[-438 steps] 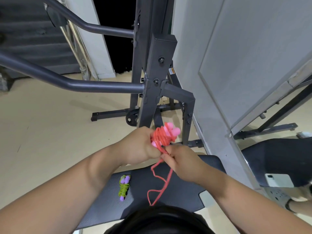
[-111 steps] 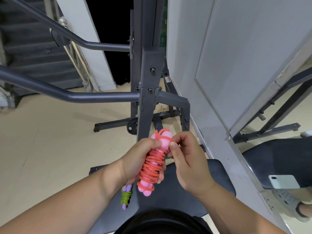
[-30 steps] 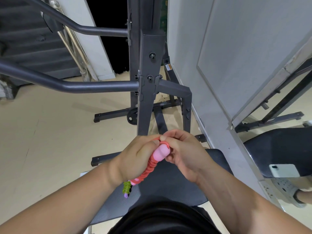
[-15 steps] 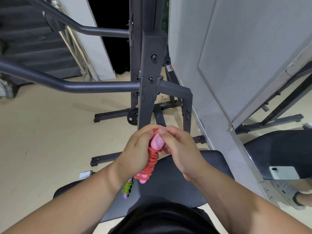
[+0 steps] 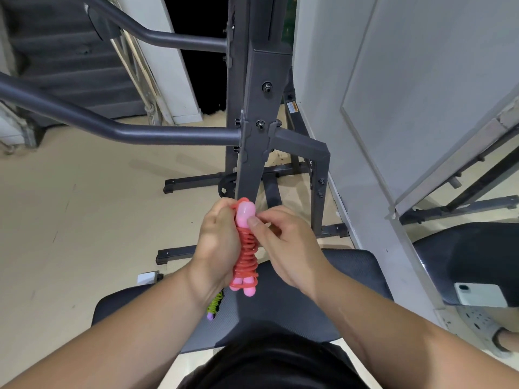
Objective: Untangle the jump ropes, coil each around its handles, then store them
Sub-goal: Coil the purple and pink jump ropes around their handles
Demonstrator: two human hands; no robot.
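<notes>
Your right fingers [image 5: 271, 216] and thumb pinch top of pink handles [image 5: 245, 211]. Your left fingers [image 5: 222, 207] curl round red rope [image 5: 247, 258], which is coiled tight round 2 handles and held upright above bench [image 5: 323, 301]. Left hand [image 5: 217, 245] grips coil's left side; right hand [image 5: 286, 248] sits at its right. Green rope [image 5: 214, 302], coiled, lies on bench under left wrist. Phone [image 5: 480, 294] on dark pad, far right.
</notes>
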